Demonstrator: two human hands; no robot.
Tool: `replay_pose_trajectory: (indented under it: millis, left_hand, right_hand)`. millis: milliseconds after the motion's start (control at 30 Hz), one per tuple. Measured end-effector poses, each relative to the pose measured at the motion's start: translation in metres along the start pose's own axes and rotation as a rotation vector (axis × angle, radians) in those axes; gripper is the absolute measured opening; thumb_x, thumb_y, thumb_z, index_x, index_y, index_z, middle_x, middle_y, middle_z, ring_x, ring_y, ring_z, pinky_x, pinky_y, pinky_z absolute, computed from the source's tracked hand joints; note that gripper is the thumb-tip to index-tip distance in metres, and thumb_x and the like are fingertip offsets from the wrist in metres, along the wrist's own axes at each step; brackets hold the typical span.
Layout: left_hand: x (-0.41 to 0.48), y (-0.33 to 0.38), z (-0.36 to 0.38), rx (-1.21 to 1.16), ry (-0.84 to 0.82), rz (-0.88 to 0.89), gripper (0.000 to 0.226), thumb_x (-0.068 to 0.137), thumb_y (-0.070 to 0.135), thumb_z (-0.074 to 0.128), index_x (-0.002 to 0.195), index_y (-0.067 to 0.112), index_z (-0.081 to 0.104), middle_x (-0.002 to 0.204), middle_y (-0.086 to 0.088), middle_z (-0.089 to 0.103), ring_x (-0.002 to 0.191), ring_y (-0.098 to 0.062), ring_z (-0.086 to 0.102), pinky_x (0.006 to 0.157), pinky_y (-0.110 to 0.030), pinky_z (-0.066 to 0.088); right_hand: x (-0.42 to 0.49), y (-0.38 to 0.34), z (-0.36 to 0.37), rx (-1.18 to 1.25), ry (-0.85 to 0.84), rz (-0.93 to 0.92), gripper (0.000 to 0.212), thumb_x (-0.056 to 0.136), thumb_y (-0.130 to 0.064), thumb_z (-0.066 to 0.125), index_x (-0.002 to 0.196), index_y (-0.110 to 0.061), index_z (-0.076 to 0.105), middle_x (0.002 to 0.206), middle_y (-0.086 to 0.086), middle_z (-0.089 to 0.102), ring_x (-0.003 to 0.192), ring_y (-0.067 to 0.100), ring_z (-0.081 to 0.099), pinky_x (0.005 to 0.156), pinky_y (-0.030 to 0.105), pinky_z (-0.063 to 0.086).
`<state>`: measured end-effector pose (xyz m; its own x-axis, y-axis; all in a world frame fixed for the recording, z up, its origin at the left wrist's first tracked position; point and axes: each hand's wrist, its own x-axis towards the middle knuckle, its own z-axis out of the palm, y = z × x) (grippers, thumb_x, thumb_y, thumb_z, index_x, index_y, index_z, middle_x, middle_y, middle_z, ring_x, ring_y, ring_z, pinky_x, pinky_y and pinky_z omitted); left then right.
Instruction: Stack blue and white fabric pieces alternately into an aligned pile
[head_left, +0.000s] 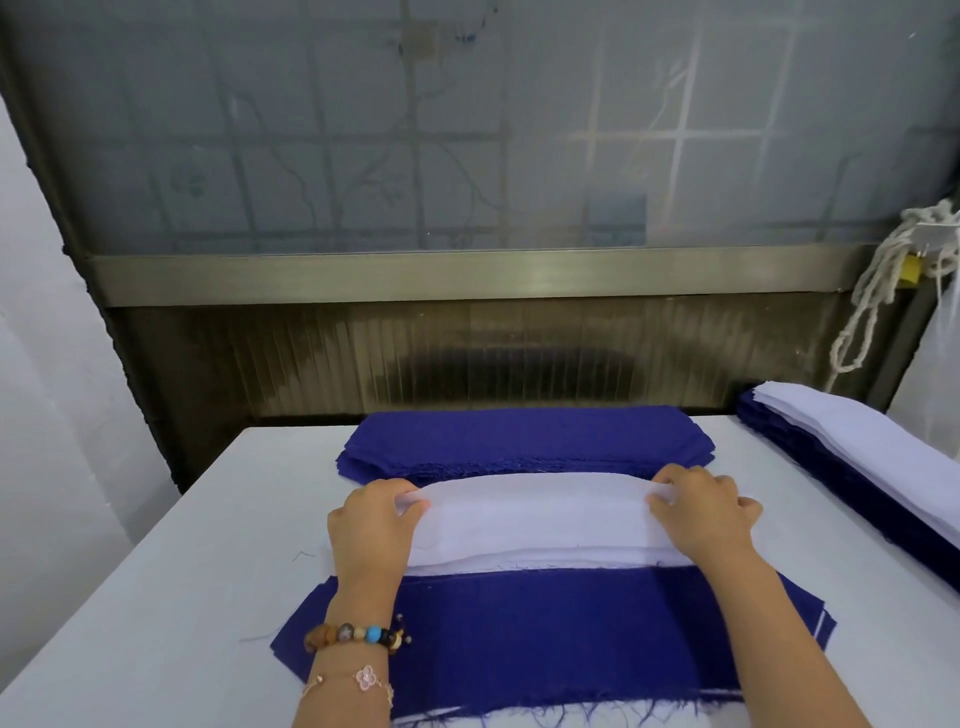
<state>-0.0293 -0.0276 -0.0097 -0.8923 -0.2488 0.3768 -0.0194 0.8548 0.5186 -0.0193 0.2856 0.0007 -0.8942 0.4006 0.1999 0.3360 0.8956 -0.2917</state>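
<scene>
A white fabric piece (535, 514) lifts off a low white stack (545, 560) in the middle of the table. My left hand (371, 525) pinches its left end and my right hand (701, 512) pinches its right end. Nearer to me lies a pile with a blue fabric piece (519, 639) on top, white edges showing at its right and front sides. Both forearms reach over this pile. A stack of blue pieces (524, 436) sits just behind the white one.
The white table (156, 571) ends at a dark metal-framed frosted window. Along the right edge runs a long stack of blue pieces topped with white ones (852, 447). White cords (878, 291) hang at the far right.
</scene>
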Motion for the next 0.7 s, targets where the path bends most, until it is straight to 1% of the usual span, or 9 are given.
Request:
replay_pose_trajectory:
  millis: [67,200,267,333,400,467,567,633,700]
  left_hand:
    - [0.000,-0.002,0.000,0.022,0.017,-0.059,0.018,0.091,0.036,0.062,0.105,0.027,0.069,0.105,0.006,0.069,0.097,-0.016,0.059,0.086,-0.033,0.041]
    - [-0.001,-0.008,-0.001,-0.051,0.079,-0.208,0.019,0.089,0.033,0.064,0.101,0.020,0.070,0.100,-0.004,0.070,0.093,-0.024,0.059,0.080,-0.035,0.035]
    - [-0.001,-0.011,-0.001,-0.064,0.087,-0.260,0.020,0.089,0.032,0.065,0.100,0.016,0.069,0.099,-0.008,0.069,0.091,-0.028,0.059,0.077,-0.035,0.035]
    - [-0.001,-0.013,-0.001,-0.096,0.094,-0.265,0.019,0.091,0.030,0.064,0.095,0.011,0.067,0.094,-0.010,0.068,0.082,-0.026,0.057,0.073,-0.034,0.041]
    - [-0.002,-0.014,-0.001,-0.145,0.107,-0.251,0.020,0.093,0.028,0.061,0.091,0.008,0.066,0.091,-0.011,0.067,0.077,-0.021,0.052,0.067,-0.032,0.041]
    - [-0.002,-0.013,-0.002,-0.175,0.123,-0.250,0.024,0.096,0.029,0.056,0.090,0.007,0.065,0.087,-0.009,0.063,0.077,-0.020,0.051,0.066,-0.031,0.038]
    - [-0.002,-0.013,-0.005,-0.236,0.132,-0.254,0.032,0.099,0.027,0.050,0.081,0.004,0.062,0.079,-0.010,0.059,0.076,-0.026,0.055,0.064,-0.032,0.037]
    - [-0.001,-0.013,-0.008,-0.277,0.133,-0.280,0.034,0.099,0.026,0.049,0.082,0.001,0.062,0.082,-0.015,0.062,0.076,-0.027,0.055,0.065,-0.033,0.038]
    - [0.000,-0.012,-0.010,-0.301,0.135,-0.296,0.033,0.099,0.025,0.049,0.091,-0.002,0.065,0.092,-0.020,0.065,0.082,-0.029,0.057,0.071,-0.037,0.044]
  right_hand:
    - [0.000,0.007,-0.002,0.029,0.014,0.107,0.022,0.094,-0.027,0.045,0.110,-0.028,0.061,0.105,-0.001,0.056,0.107,0.023,0.044,0.092,0.041,0.031]
    - [0.000,0.018,-0.003,0.086,0.072,0.238,0.023,0.097,-0.030,0.050,0.116,-0.027,0.061,0.114,0.005,0.059,0.113,0.028,0.045,0.092,0.040,0.029]
    - [0.002,0.021,-0.002,0.138,0.088,0.279,0.023,0.098,-0.027,0.050,0.117,-0.023,0.061,0.115,0.007,0.060,0.111,0.030,0.048,0.092,0.039,0.031]
    - [0.005,0.024,-0.001,0.229,0.104,0.297,0.023,0.097,-0.022,0.051,0.117,-0.015,0.061,0.114,0.012,0.061,0.106,0.032,0.053,0.091,0.039,0.038]
    - [0.006,0.026,0.002,0.317,0.123,0.287,0.029,0.097,-0.019,0.053,0.122,-0.007,0.059,0.115,0.018,0.061,0.105,0.036,0.056,0.088,0.039,0.044]
    - [0.006,0.027,0.003,0.374,0.143,0.295,0.034,0.097,-0.020,0.053,0.127,-0.003,0.055,0.120,0.020,0.061,0.108,0.037,0.056,0.089,0.040,0.046]
    - [0.006,0.028,0.002,0.466,0.178,0.342,0.038,0.099,-0.024,0.051,0.131,-0.003,0.053,0.127,0.020,0.058,0.113,0.038,0.055,0.093,0.042,0.044]
    - [0.008,0.029,0.000,0.510,0.206,0.357,0.038,0.099,-0.024,0.051,0.131,-0.003,0.053,0.128,0.021,0.058,0.115,0.039,0.054,0.095,0.044,0.044]
    - [0.010,0.029,0.000,0.535,0.213,0.364,0.037,0.099,-0.023,0.051,0.130,-0.004,0.054,0.128,0.021,0.058,0.114,0.039,0.054,0.096,0.044,0.044]
